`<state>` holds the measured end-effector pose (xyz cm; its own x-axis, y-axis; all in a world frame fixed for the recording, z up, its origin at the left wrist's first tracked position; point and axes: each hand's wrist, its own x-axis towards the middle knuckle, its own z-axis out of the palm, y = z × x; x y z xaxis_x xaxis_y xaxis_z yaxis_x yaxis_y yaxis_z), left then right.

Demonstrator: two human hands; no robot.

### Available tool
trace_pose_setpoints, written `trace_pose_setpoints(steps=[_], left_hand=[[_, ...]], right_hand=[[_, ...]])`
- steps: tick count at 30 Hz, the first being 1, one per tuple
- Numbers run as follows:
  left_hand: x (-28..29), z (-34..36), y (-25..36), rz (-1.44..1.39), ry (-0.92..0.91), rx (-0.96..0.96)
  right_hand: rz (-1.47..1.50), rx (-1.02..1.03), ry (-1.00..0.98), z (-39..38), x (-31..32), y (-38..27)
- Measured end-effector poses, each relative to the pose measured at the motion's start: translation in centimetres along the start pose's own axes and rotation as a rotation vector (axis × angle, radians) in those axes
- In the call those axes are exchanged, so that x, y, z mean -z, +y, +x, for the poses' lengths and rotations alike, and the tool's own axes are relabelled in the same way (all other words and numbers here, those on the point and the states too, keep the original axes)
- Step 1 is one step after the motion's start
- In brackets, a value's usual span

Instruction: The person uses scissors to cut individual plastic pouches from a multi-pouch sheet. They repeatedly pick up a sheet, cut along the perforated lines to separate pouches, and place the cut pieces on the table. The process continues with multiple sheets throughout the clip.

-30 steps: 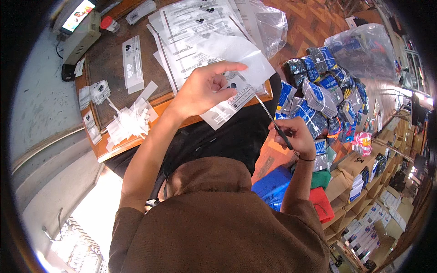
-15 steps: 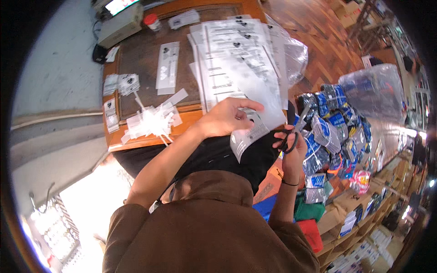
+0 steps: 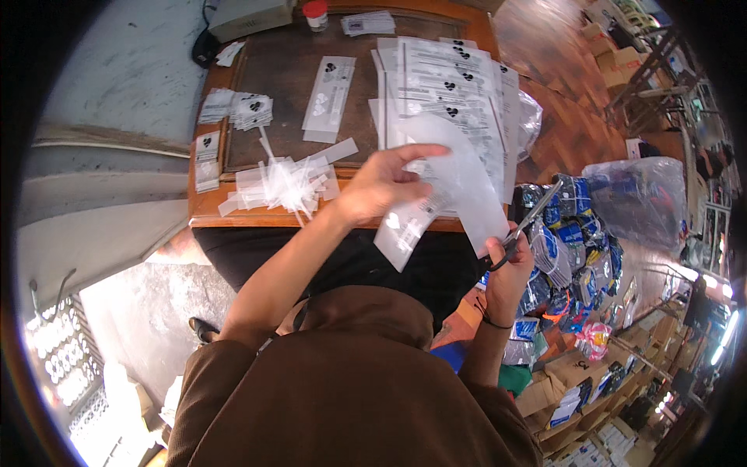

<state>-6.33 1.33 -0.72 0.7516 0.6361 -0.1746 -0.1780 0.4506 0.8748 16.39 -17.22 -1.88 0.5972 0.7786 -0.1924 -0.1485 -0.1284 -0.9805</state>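
My left hand (image 3: 377,187) is closed in a pinch on a translucent printed sheet (image 3: 468,180), which bends in an arch over the table's front edge. One end, with white and dark print, hangs below my left fingers. At the other end, my right thumb touches the sheet's edge. My right hand (image 3: 510,272) is wrapped round the black handles of a pair of scissors (image 3: 537,210), blades pointing up and away to the right. Behind my hands lies a stack of similar printed sheets (image 3: 478,89). A heap of narrow pale offcuts (image 3: 284,187) sits left of my left hand.
The wooden table (image 3: 272,47) also bears a printed strip (image 3: 329,97), small label stacks (image 3: 253,110), a red-lidded jar (image 3: 316,15) and more labels (image 3: 368,23). On the floor to the right are bagged packets (image 3: 572,226) and a large clear plastic bag (image 3: 642,194).
The sheet has been lifted and arched, its right end now at my right hand. The scissors have swung further to the right. My view has shifted, so the table appears higher and further right.
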Motion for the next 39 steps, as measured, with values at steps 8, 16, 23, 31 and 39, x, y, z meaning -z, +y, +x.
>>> trace_pose_setpoints(steps=[8,16,23,31,39], left_hand=[[2.8,-1.8,0.8,0.080,0.122,-0.059],[4.1,-3.5,0.7,0.201,0.327,-0.010],[3.2,-6.7,0.0,0.094,0.411,-0.046],[2.9,-7.3,-1.4,0.030,0.530,-0.088],[1.5,-8.7,-0.7,0.150,0.527,-0.027]], right_hand=[[-0.161,0.112,0.039,2.9,1.8,0.4],[-0.200,0.113,0.124,4.6,-0.7,2.1],[-0.493,0.326,0.164,3.0,-0.5,1.8],[-0.797,0.451,-0.026,2.4,-3.8,-2.0],[-1.085,0.617,-0.197,5.8,-10.0,-1.3]])
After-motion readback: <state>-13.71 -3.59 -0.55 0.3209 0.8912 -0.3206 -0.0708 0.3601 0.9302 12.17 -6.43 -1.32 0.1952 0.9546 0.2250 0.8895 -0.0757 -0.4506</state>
